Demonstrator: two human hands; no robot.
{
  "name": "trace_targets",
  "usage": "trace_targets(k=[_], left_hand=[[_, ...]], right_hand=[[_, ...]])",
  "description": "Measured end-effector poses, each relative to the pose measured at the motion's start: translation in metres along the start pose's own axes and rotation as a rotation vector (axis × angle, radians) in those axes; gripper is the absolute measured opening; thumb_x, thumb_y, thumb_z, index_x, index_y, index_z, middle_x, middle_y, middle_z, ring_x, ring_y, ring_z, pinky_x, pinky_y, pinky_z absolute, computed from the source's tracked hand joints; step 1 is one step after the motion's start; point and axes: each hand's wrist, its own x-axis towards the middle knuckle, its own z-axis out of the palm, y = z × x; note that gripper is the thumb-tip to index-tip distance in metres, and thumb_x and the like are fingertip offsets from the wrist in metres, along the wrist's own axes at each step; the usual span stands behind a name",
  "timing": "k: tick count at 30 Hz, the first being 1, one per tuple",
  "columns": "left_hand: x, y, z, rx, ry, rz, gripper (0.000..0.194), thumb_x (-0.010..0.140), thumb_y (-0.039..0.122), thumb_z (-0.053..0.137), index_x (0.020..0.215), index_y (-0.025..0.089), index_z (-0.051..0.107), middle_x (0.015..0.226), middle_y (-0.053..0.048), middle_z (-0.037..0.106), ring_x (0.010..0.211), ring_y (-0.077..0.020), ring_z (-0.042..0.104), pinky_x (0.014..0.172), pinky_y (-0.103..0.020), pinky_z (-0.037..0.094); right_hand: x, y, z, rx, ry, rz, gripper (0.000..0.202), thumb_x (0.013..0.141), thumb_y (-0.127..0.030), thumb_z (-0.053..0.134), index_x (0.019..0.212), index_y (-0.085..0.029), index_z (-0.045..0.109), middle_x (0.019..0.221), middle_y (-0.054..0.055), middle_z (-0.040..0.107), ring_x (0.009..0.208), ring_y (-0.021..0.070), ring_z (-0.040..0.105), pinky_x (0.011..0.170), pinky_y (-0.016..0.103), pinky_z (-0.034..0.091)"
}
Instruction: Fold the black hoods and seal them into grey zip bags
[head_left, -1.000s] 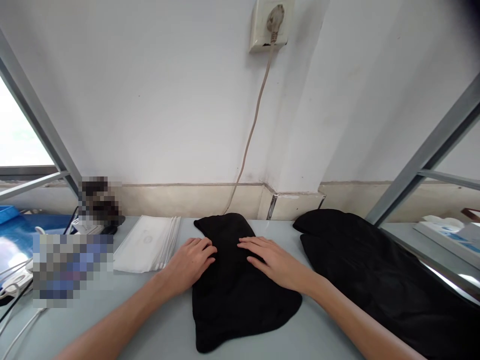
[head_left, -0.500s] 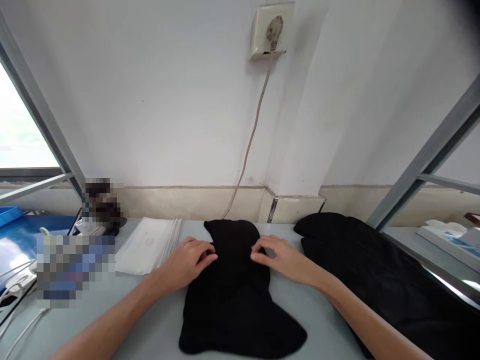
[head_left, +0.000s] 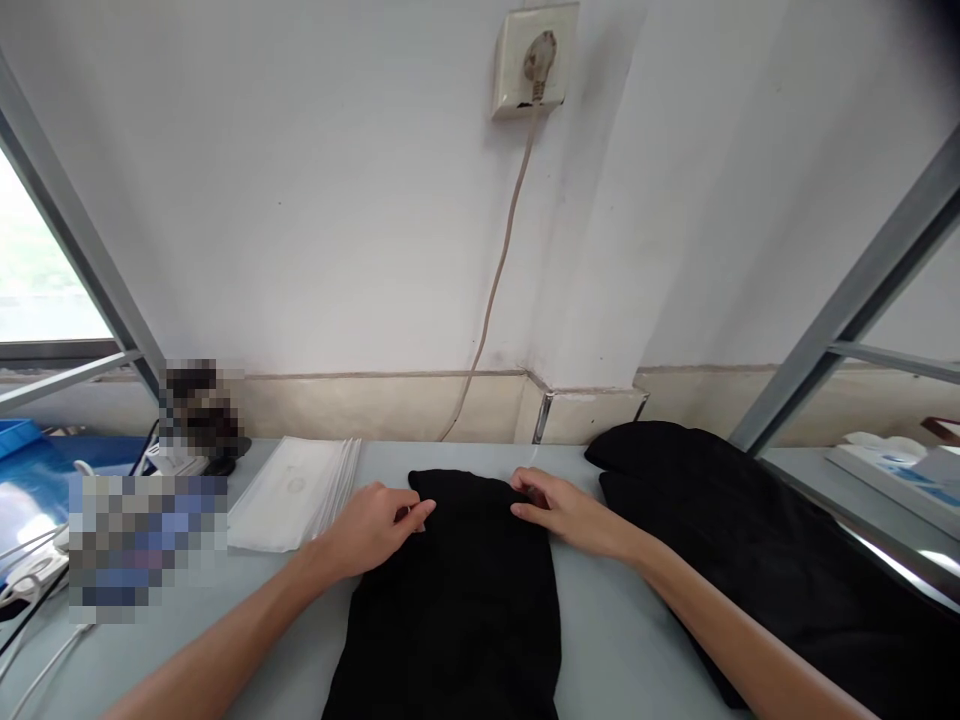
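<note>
A piece of black fabric (head_left: 465,600) lies in front of me on the grey-green table (head_left: 600,640), its near end running out of the picture at the bottom. At its upper left edge my left hand (head_left: 394,520) is closed, thumb and forefinger pinching the cloth. My right hand (head_left: 559,508) has hold of the opposite edge near the top, its fingers curled and the thumb resting on the fabric. To the right lies a larger heap of black fabric pieces (head_left: 765,540), partly behind my right forearm.
White flat packets (head_left: 289,495) lie fanned in a stack to the left. Beyond them are white cables (head_left: 45,575) and blurred-out items. Grey metal frame legs (head_left: 847,300) slant down at both sides. A beige cord (head_left: 499,270) hangs from a wall socket (head_left: 532,65).
The black fabric has shifted toward me, and its near end now passes out of view. Its far edge sits lower, closer to my hands. Both hands stay in nearly the same place.
</note>
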Motion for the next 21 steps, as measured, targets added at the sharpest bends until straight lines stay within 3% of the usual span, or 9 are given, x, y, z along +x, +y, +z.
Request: trace_targets(k=[2, 4, 6, 8, 12, 15, 17, 19, 21], left_hand=[[0.002, 0.000, 0.003, 0.024, 0.088, -0.078, 0.050, 0.108, 0.058, 0.036, 0.093, 0.021, 0.066, 0.065, 0.001, 0.060, 0.059, -0.0180, 0.057, 0.059, -0.030, 0.041], [0.004, -0.003, 0.008, 0.047, 0.203, -0.080, 0.046, 0.106, 0.060, 0.043, 0.117, 0.020, 0.063, 0.090, -0.004, 0.067, 0.078, -0.0218, 0.064, 0.066, -0.032, 0.047], [0.005, -0.008, 0.013, 0.041, 0.231, -0.058, 0.046, 0.104, 0.058, 0.049, 0.127, 0.020, 0.059, 0.115, -0.010, 0.064, 0.102, -0.0264, 0.065, 0.078, -0.036, 0.051], [0.006, -0.011, 0.016, 0.017, 0.178, -0.070, 0.035, 0.103, 0.051, 0.053, 0.117, 0.020, 0.063, 0.114, -0.010, 0.063, 0.106, -0.0278, 0.063, 0.082, -0.038, 0.051], [0.011, -0.014, 0.013, -0.098, 0.068, -0.190, 0.021, 0.096, 0.041, 0.062, 0.093, 0.020, 0.065, 0.083, -0.002, 0.063, 0.077, -0.0214, 0.063, 0.065, -0.031, 0.044], [0.020, -0.015, 0.006, -0.245, 0.144, -0.285, 0.026, 0.095, 0.046, 0.061, 0.098, 0.021, 0.064, 0.062, 0.004, 0.057, 0.057, -0.0170, 0.056, 0.055, -0.028, 0.035], [0.027, -0.015, 0.004, -0.432, 0.249, -0.320, 0.032, 0.096, 0.051, 0.058, 0.106, 0.021, 0.060, 0.062, 0.005, 0.062, 0.050, -0.0155, 0.055, 0.052, -0.026, 0.035], [0.032, -0.012, 0.002, -0.655, 0.348, -0.276, 0.038, 0.096, 0.054, 0.059, 0.113, 0.021, 0.055, 0.077, -0.001, 0.074, 0.058, -0.0177, 0.066, 0.055, -0.027, 0.044], [0.032, -0.007, 0.001, -0.792, 0.427, -0.165, 0.037, 0.096, 0.053, 0.063, 0.114, 0.021, 0.054, 0.096, -0.007, 0.078, 0.083, -0.0220, 0.076, 0.071, -0.030, 0.054]], right_hand=[[-0.004, -0.008, -0.002, 0.087, -0.100, -0.017, 0.036, 0.090, -0.060, 0.066, 0.091, -0.026, 0.055, 0.080, -0.002, 0.056, 0.074, 0.0189, 0.052, 0.068, 0.030, 0.045], [-0.006, -0.014, -0.003, 0.162, -0.167, -0.003, 0.043, 0.085, -0.065, 0.071, 0.094, -0.025, 0.058, 0.080, -0.002, 0.058, 0.074, 0.0184, 0.053, 0.066, 0.029, 0.046], [-0.007, -0.017, -0.004, 0.219, -0.203, 0.039, 0.047, 0.082, -0.066, 0.074, 0.100, -0.024, 0.062, 0.080, -0.002, 0.059, 0.071, 0.0171, 0.053, 0.062, 0.028, 0.045], [-0.009, -0.018, -0.005, 0.253, -0.226, 0.107, 0.045, 0.083, -0.065, 0.073, 0.095, -0.023, 0.064, 0.073, -0.003, 0.056, 0.062, 0.0141, 0.047, 0.053, 0.026, 0.038], [-0.008, -0.014, -0.008, 0.270, -0.235, 0.185, 0.045, 0.081, -0.060, 0.076, 0.068, -0.021, 0.059, 0.063, -0.005, 0.044, 0.055, 0.0108, 0.035, 0.048, 0.025, 0.027], [0.002, -0.009, -0.004, 0.263, -0.063, 0.145, 0.042, 0.076, -0.057, 0.079, 0.066, -0.021, 0.058, 0.060, -0.007, 0.038, 0.056, 0.0114, 0.032, 0.052, 0.026, 0.025], [0.010, -0.007, 0.000, 0.256, 0.126, 0.125, 0.040, 0.078, -0.059, 0.075, 0.072, -0.022, 0.062, 0.057, -0.009, 0.031, 0.056, 0.0121, 0.028, 0.053, 0.027, 0.022], [0.015, -0.008, 0.003, 0.257, 0.312, 0.112, 0.040, 0.080, -0.061, 0.071, 0.081, -0.022, 0.068, 0.058, -0.009, 0.027, 0.055, 0.0131, 0.028, 0.054, 0.029, 0.023], [0.015, -0.013, 0.003, 0.268, 0.461, 0.079, 0.043, 0.084, -0.063, 0.067, 0.093, -0.021, 0.073, 0.061, -0.007, 0.034, 0.058, 0.0152, 0.035, 0.057, 0.030, 0.030]])
